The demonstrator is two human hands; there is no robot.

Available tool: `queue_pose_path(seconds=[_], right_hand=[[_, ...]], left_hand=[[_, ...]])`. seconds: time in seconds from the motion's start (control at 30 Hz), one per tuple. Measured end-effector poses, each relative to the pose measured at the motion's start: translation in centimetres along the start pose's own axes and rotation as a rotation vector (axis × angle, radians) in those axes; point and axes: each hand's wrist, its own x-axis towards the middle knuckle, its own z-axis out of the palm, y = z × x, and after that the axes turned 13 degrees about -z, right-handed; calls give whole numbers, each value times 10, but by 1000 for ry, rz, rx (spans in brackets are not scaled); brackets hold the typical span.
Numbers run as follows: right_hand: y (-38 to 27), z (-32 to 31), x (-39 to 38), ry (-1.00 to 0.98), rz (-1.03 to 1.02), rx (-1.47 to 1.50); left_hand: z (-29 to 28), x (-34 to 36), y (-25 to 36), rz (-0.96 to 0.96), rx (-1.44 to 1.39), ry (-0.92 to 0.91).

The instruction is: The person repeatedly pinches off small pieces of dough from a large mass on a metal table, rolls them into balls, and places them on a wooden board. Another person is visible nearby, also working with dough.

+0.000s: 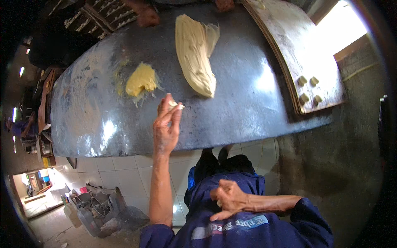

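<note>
The left hand (166, 130), fingers pinching a small, pale, doughy lump (177, 106), might drop it if pressure slackens; the right hand's (231, 198) grip is unclear.

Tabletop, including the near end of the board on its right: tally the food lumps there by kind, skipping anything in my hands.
Long pale dough: 1
Yellow lump: 1
Small pale pieces at the near end of the board: 4
Total: 6
</note>
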Motion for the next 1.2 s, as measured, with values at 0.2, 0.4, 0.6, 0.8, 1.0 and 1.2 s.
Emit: queue_pose_path(seconds=[0.2,0.4,0.6,0.8,1.0,1.2], right_hand=[[58,-71,25,-35,186,-552],[102,-110,39,-223,160,-957],[101,-68,37,-52,110,-530],[131,-78,94,26,186,-757],[121,-103,51,-85,221,-696],[126,-70,88,114,167,-463]], left_hand=[[32,-41,-12,237,404,50],[31,-8,-20,64,680,3],[58,-16,-16,123,839,-350],[70,42,-21,101,737,-49],[35,13,-22,20,1000,-378],[64,15,-6,223,819,-241]])
